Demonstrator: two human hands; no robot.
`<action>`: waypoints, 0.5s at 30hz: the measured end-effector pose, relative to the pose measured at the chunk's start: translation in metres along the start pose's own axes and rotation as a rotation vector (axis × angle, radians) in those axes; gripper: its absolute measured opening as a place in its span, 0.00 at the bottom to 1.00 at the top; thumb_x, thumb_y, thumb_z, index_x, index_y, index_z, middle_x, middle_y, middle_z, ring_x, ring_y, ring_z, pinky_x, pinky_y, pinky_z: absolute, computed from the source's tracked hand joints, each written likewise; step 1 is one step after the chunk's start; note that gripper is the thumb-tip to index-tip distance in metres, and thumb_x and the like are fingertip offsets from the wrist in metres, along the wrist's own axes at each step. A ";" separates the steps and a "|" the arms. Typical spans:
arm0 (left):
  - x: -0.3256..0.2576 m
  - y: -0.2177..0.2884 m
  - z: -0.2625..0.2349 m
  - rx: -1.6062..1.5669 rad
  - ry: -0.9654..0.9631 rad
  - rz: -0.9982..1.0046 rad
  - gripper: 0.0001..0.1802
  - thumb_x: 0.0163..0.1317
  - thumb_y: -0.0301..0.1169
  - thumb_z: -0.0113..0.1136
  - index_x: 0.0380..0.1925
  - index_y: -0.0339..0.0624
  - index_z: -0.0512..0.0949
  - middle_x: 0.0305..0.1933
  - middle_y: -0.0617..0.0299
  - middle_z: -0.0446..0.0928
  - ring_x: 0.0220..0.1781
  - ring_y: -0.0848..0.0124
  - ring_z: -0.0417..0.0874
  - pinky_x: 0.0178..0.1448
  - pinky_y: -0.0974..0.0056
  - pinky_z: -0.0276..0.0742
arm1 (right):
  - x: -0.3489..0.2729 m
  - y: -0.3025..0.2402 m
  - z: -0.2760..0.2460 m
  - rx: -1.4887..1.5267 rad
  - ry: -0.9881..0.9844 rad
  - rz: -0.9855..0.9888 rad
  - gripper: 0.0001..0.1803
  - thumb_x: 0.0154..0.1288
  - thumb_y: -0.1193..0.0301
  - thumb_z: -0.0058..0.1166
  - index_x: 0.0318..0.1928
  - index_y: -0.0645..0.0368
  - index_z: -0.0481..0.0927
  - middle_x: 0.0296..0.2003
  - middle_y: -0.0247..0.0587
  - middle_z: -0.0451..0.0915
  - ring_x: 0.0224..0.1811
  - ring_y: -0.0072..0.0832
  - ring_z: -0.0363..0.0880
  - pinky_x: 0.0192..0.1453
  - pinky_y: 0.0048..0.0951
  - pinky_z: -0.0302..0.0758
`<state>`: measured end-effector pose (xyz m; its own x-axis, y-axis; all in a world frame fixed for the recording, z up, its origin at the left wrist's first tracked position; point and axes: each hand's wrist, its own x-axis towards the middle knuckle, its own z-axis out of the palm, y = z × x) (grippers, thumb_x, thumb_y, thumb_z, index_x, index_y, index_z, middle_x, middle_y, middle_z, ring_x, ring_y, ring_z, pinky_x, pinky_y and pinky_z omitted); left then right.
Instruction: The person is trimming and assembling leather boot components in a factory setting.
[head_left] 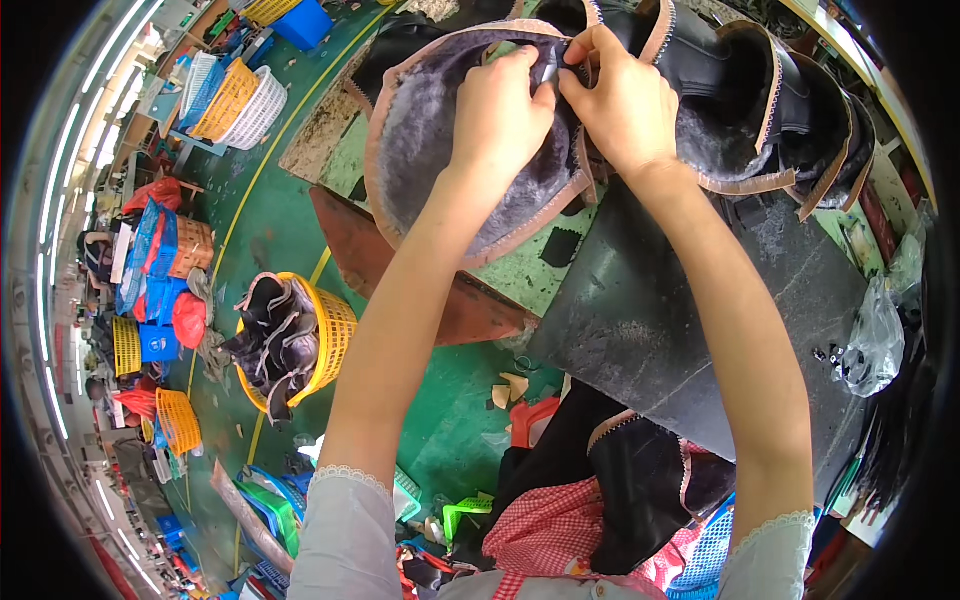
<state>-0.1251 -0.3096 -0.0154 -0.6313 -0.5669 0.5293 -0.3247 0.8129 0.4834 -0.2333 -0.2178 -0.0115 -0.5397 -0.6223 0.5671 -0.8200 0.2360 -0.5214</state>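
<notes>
A boot upper with grey fur lining and a pinkish, stitched edge lies spread on the work surface at the top middle. My left hand rests over its lining, fingers and thumb closed. A bit of something greenish shows by those fingers, too covered to name. Close beside it, my right hand pinches the upper's far right edge between thumb and fingers. A narrow pale strip appears between the two hands. More black boot uppers with fur lining are piled just right of my right hand.
A dark board covers the table's right part, with a clear plastic bag at its edge. Another black boot upper lies across my lap on red checked cloth. On the green floor stands a yellow basket of uppers.
</notes>
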 end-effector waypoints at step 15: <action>0.000 0.004 0.005 -0.101 -0.019 -0.048 0.26 0.60 0.26 0.63 0.58 0.26 0.73 0.35 0.44 0.85 0.26 0.66 0.88 0.31 0.67 0.83 | 0.002 0.031 -0.004 0.494 -0.066 -0.046 0.10 0.62 0.78 0.55 0.44 0.60 0.80 0.37 0.44 0.87 0.39 0.32 0.87 0.47 0.30 0.80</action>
<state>-0.1300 -0.3059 -0.0167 -0.6307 -0.6010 0.4908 -0.2824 0.7670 0.5762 -0.2609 -0.2089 -0.0240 -0.4786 -0.6734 0.5634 -0.6459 -0.1647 -0.7455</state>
